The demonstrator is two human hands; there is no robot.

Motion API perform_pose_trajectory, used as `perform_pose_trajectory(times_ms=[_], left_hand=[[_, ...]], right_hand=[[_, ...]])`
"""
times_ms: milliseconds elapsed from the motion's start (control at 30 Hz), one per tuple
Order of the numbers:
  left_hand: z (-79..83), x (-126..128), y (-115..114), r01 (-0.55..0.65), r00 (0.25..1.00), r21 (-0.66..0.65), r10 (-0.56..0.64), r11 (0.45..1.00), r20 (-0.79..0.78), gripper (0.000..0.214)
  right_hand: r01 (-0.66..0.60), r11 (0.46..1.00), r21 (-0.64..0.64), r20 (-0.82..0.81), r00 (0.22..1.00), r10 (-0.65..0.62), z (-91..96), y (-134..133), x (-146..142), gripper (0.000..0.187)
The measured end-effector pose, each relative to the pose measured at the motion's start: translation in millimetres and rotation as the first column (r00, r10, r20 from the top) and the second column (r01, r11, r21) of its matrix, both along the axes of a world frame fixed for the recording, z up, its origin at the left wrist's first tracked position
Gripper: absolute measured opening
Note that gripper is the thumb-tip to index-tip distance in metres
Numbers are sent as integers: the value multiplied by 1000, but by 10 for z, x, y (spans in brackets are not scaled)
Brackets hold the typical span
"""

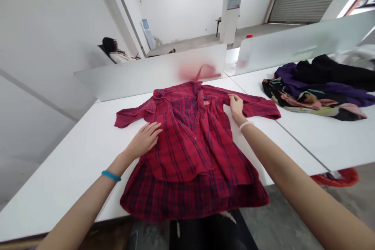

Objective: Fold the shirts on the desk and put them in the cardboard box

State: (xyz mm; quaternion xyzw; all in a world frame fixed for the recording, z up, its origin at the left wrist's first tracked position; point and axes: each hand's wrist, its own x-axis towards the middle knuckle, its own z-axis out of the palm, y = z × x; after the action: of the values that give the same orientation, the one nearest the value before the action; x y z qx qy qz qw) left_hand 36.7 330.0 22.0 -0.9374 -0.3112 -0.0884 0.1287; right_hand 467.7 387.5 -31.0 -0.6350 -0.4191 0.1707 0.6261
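A red and navy plaid shirt point(181, 136) lies front side up on the white table point(73, 152), collar toward the far side and sleeves spread out. Its hem hangs over the near edge of the table. My left hand point(145, 138), with a blue band at the wrist, rests on the shirt's left side, fingers stretched out over the cloth. At the right sleeve, close to the armpit, my right hand point(236, 106) pinches the fabric between thumb and fingers. A white beaded bracelet point(245, 124) circles that wrist.
A heap of dark, purple and patterned clothes point(319, 86) lies at the right of the table. Frosted partitions point(164, 66) run along the back, a red strap-like thing behind them. A red basket point(336, 177) stands below at right. Someone sits at the far left.
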Motion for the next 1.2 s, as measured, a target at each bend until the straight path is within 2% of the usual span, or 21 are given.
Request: perform_pose_trajectory(times_ms=[67, 167, 233, 300, 367, 433, 533, 600, 633, 667, 800, 867, 900, 967, 1067, 1133, 1200], left_hand=[[33, -4, -386, 24, 1000, 5, -24, 1000, -9, 33], [16, -66, -950, -30, 998, -39, 32, 999, 58, 39], [-84, -141, -1240, -122, 985, -93, 132, 988, 113, 52], [-244, -212, -1417, -226, 952, -159, 253, 961, 174, 60], [-408, -239, -1475, -300, 909, -220, 349, 928, 229, 58], [-507, -206, -1437, -361, 867, -246, 421, 899, 268, 54], [-490, -81, -1290, -481, 800, -234, 532, 845, 279, 46], [-418, -3, -1188, -520, 774, -231, 568, 822, 280, 42], [-386, 21, -1146, -522, 770, -235, 571, 820, 283, 41], [-362, 34, -1112, -518, 768, -242, 570, 821, 291, 40], [-358, -15, -1059, -545, 703, -275, 611, 792, 364, 44], [-366, -74, -1063, -556, 651, -317, 640, 768, 408, 39], [-359, -109, -1066, -549, 627, -345, 649, 761, 431, 36], [-319, -187, -1072, -521, 578, -402, 657, 753, 484, 33], [-204, -338, -1090, -471, 488, -469, 663, 747, 567, 36], [-123, -457, -1128, -436, 445, -507, 668, 744, 597, 39], [-69, -577, -1198, -396, 436, -548, 677, 736, 593, 40]], right_hand=[[-38, 999, 6, -89, 995, 38, -12, -186, 18, 41], [-176, 984, 16, -188, 966, 175, -11, -603, -23, 36], [-279, 960, 21, -226, 934, 277, 16, -972, -82, 32], [-395, 919, 11, -299, 875, 380, 58, -1395, -152, 30], [-485, 874, -20, -405, 803, 437, 93, -1845, -225, 32], [-455, 888, -66, -416, 822, 390, 88, -2291, -298, 35], [-223, 971, -92, -319, 930, 183, -36, -2886, -410, 42], [-65, 989, -136, -230, 973, 32, -177, -3187, -494, 47], [-30, 984, -175, -184, 983, -2, -250, -3298, -541, 51], [-35, 975, -219, -147, 989, 3, -318, -3379, -591, 57], [-242, 930, -278, -144, 967, 208, -459, -3457, -798, 94], [-252, 920, -302, -101, 968, 232, -447, -3415, -857, 98], [-238, 919, -314, -68, 971, 228, -421, -3390, -865, 93], [-204, 928, -312, 1, 977, 215, -324, -3349, -827, 69], [-96, 978, -184, 122, 985, 119, -94, -3315, -658, 41], [-35, 996, -77, 195, 980, 49, 30, -3341, -515, 37], [-73, 996, -49, 191, 978, 81, 37, -3469, -404, 45]])
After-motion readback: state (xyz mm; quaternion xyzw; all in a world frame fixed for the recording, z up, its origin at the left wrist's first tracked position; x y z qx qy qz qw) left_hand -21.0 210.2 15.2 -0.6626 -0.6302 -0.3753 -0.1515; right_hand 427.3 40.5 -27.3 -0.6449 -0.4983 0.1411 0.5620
